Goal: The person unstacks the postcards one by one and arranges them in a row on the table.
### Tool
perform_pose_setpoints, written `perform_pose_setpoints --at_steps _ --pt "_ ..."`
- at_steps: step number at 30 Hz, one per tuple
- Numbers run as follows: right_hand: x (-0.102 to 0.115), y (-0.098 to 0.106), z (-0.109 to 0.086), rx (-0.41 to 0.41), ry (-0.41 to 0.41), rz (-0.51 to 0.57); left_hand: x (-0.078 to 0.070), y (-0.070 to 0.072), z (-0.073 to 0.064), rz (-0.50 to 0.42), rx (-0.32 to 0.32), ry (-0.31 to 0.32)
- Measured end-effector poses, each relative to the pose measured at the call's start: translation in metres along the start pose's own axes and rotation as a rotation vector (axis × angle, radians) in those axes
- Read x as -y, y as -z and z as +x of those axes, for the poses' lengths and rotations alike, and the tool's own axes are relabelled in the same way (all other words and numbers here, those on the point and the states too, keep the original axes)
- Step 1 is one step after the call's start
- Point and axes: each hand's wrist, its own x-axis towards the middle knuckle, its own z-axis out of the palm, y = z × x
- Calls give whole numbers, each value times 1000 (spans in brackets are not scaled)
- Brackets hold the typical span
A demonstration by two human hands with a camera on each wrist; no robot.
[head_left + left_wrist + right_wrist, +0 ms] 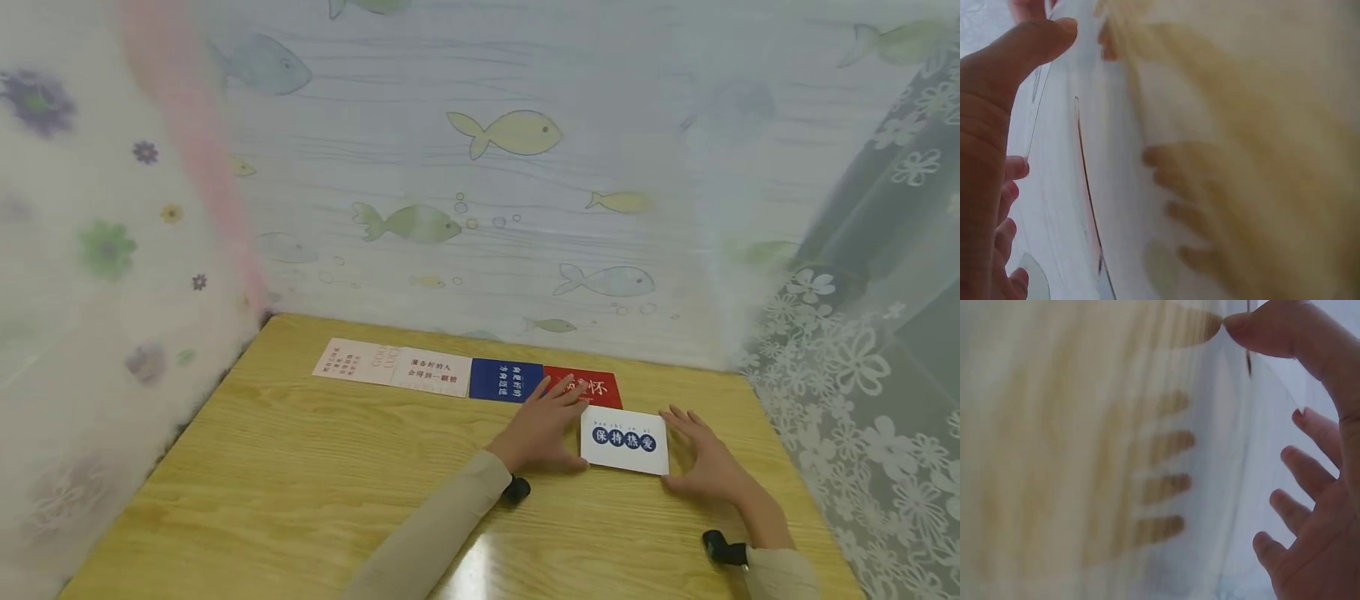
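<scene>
A white card [625,461] with dark blue round characters is between my two hands in the head view. My left hand [542,429] holds its left side, thumb at the near corner and index finger by the far one. On the opposite side my right hand [708,467] holds it the same way, the other fingers spread. Behind the left fingers lies a red card [609,385], partly covered by them. A blue card [486,380] adjoins it. In the right wrist view, the thumb [1279,328] and index fingertip sit at the card's edge.
Two pale pink cards, one in the middle [431,385] and one at the end [356,358], continue the row leftward along the table's back. The glossy wooden table [285,483] meets a fish-print curtain [420,275] behind and lace [862,375] on the right.
</scene>
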Motion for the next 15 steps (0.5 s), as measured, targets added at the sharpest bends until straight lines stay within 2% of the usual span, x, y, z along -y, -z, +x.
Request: perform_pose_setpoints --at_steps 6,11,15 --pt "-14 18 11 62 -28 -59 -10 6 27 11 64 35" --pt "-23 32 21 115 -56 -84 -15 -7 52 -37 112 91" --pt "-32 37 27 144 -66 -75 -17 -21 67 -51 123 115"
